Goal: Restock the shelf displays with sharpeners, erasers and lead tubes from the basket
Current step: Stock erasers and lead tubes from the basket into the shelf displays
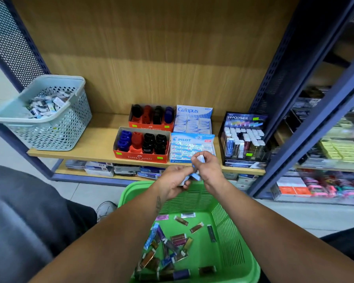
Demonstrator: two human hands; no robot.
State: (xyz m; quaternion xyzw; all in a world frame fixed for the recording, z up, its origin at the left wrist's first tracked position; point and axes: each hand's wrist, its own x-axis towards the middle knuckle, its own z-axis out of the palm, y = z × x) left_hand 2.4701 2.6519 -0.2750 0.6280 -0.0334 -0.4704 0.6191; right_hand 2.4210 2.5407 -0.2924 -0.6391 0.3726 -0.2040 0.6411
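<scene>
A green basket (pixel 231 237) in front of me holds several loose lead tubes (pixel 178 238). Above its far rim my left hand (pixel 175 180) grips blue-and-white erasers (pixel 194 176). My right hand (pixel 207 167) pinches one eraser (pixel 200 158) just in front of the Pilot eraser box (pixel 192 147) on the shelf. Behind that box stands a Campus eraser box (pixel 193 119). Two red Faber-Castell trays (pixel 141 146) of sharpeners sit to the left. A black Hi-Polymer lead display (pixel 244 137) is at the right.
A pale blue basket (pixel 49 127) with small packets stands on the shelf's left end (pixel 98 150). Blue shelf uprights frame both sides. A lower shelf holds boxes (pixel 114 169). The neighbouring rack at right carries more stationery (pixel 339 150). My knee (pixel 18 211) is at left.
</scene>
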